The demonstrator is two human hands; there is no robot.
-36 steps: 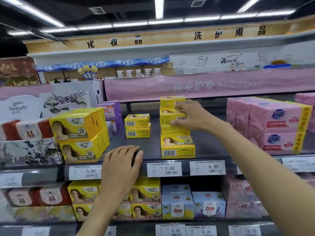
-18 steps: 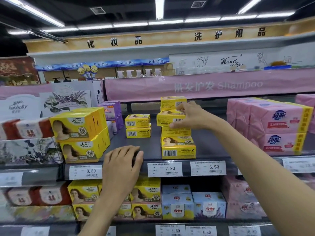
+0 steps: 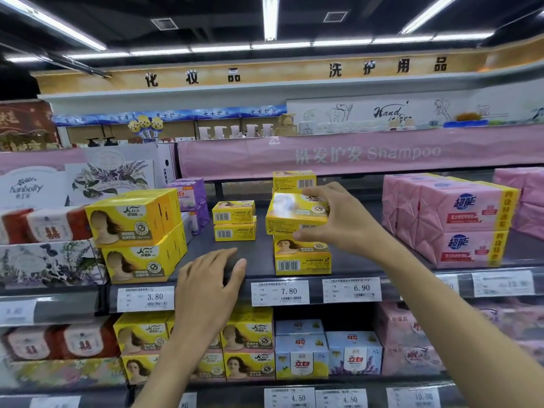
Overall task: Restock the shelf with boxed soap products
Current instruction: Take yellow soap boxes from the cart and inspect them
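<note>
One yellow soap box (image 3: pixel 295 214) is pinched at its right end by the right hand (image 3: pixel 341 222), with the fingers laid over the top and the thumb pressed beneath. It is held just above the lower box (image 3: pixel 303 259) on the shelf (image 3: pixel 259 251). Its long axis is laid left to right along the shelf front. Its top face is tipped toward the camera, so it is not yet squared with the box beneath. The left hand (image 3: pixel 212 281) is rested on the shelf lip with fingers loosely bent and nothing gripped, lower, to the left and apart from the box. The right hand is thus the nearer. A slight levelling and lowering is judged to be called for.
</note>
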